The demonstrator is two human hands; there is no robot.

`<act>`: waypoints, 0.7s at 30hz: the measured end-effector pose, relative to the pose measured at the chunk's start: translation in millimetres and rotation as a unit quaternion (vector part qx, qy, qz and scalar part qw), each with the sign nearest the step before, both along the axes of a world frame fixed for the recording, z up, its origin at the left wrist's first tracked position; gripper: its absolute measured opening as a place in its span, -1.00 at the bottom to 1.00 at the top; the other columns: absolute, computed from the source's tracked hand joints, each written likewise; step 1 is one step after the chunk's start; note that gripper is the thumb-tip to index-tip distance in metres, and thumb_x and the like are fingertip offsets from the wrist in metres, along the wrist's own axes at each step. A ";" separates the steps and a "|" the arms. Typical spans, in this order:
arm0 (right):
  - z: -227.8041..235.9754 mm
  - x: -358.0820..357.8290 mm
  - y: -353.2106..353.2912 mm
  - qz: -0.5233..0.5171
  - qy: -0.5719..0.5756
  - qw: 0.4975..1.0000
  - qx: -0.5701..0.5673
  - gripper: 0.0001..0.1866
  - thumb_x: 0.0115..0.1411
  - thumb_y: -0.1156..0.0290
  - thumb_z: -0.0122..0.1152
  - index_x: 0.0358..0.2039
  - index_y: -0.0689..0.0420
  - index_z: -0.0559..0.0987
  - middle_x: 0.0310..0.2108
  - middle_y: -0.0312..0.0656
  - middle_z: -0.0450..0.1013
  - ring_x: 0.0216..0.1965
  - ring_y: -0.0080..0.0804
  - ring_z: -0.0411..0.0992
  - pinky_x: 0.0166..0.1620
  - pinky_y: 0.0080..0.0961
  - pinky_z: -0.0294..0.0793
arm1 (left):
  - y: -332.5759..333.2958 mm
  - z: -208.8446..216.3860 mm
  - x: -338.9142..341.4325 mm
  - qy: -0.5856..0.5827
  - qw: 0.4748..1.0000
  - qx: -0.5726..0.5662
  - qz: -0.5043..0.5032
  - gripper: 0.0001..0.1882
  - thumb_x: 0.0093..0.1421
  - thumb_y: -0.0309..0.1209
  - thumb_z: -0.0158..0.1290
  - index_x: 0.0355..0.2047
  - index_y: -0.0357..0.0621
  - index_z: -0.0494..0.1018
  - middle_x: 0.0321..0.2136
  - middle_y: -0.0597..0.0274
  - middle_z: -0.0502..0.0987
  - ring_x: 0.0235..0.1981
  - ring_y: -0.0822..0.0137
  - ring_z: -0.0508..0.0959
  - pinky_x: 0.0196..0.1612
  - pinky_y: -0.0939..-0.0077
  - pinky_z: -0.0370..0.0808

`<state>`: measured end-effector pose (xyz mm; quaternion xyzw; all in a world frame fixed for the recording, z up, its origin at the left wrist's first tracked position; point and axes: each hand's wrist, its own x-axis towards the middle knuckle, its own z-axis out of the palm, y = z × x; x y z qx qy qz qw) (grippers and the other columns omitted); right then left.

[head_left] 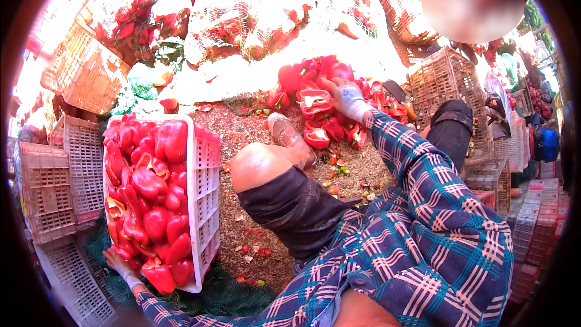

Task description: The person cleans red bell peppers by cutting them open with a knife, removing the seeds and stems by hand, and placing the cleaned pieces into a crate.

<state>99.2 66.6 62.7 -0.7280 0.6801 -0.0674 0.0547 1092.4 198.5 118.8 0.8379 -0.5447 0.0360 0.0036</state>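
My right hand (348, 98), in a pale glove, reaches over a heap of red bell peppers (293, 79) on the ground ahead. Its fingers are stretched out and touch the peppers; I see no pepper enclosed in them. Some peppers there are cut open, such as a halved pepper (315, 102) just below the fingers. At the lower left, my left hand (123, 268), also gloved, lies at the near left corner of a white plastic crate (204, 206). Its fingers look extended beside the peppers. Red bell peppers (156, 221) fill this crate to the rim.
Mesh sacks of red peppers (248, 24) stand along the far side. Plastic crates flank me, including a tan crate (88, 66), a pale crate (48, 188) and a brown crate (451, 82). Pepper scraps (339, 168) litter the ground; green netting (236, 297) lies near the white crate.
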 end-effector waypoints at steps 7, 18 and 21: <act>-42.8 17.1 -60.2 0.382 0.271 0.883 0.033 -0.63 0.17 0.26 0.06 0.03 -0.30 0.47 0.00 -0.24 0.36 0.07 -0.28 0.31 -0.05 -0.29 0.35 | -60.6 23.6 -117.4 0.405 0.891 -0.192 0.068 -0.28 0.36 0.01 -0.17 0.34 -0.22 0.02 0.32 -0.09 0.10 0.33 0.08 0.08 0.35 0.26 0.01; -10.0 -27.7 -16.9 0.068 0.034 0.996 0.044 -0.68 0.05 0.10 0.17 -0.28 0.04 0.55 -0.32 -0.08 0.50 -0.22 -0.13 0.51 -0.17 -0.18 0.45 | -125.8 144.3 -458.1 0.482 0.839 -0.127 -0.218 -0.46 0.38 -0.21 -0.12 0.27 -0.24 0.18 0.27 0.01 0.19 0.25 0.14 0.27 0.23 0.30 0.26; 41.5 -36.6 -1.7 0.056 -0.046 0.997 0.003 -0.67 0.02 0.10 0.21 -0.31 0.06 0.50 -0.36 -0.05 0.47 -0.27 -0.08 0.50 -0.22 -0.16 0.47 | -134.6 162.4 -622.9 0.669 0.709 0.021 -0.222 -0.40 0.36 -0.19 -0.09 0.33 -0.13 0.10 0.33 0.13 0.12 0.22 0.22 0.31 0.17 0.29 0.33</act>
